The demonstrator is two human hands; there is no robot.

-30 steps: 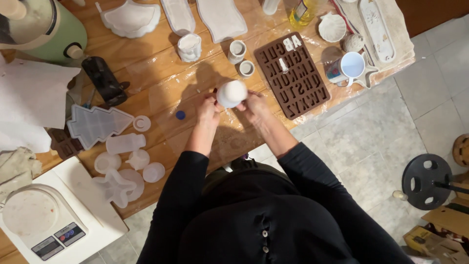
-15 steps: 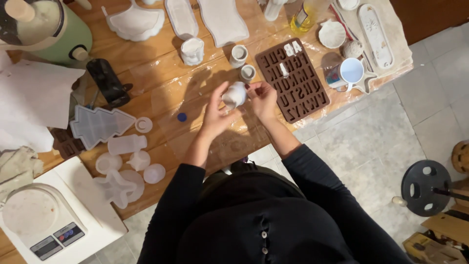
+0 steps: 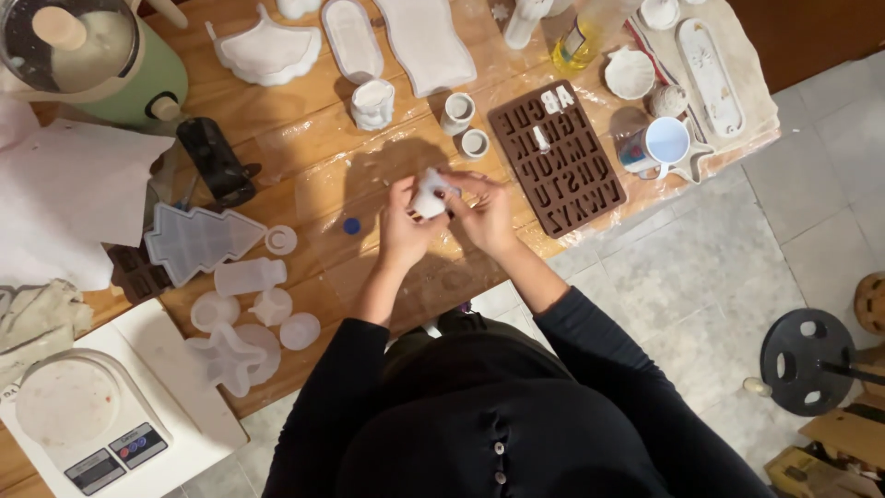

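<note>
Both hands — left hand (image 3: 403, 221), right hand (image 3: 486, 212) — grip the small white mould (image 3: 429, 198); too hard squeezing could crack its cast.

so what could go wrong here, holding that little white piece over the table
1. The left hand and right hand hold the white piece up off the table; a slip would likely drop it on the wood, where it might chip.
2. The brown mould lies just beside the right hand, so a sideways move could knock it.
3. The two small cups stand just beyond the hands and may tip if bumped.
</note>
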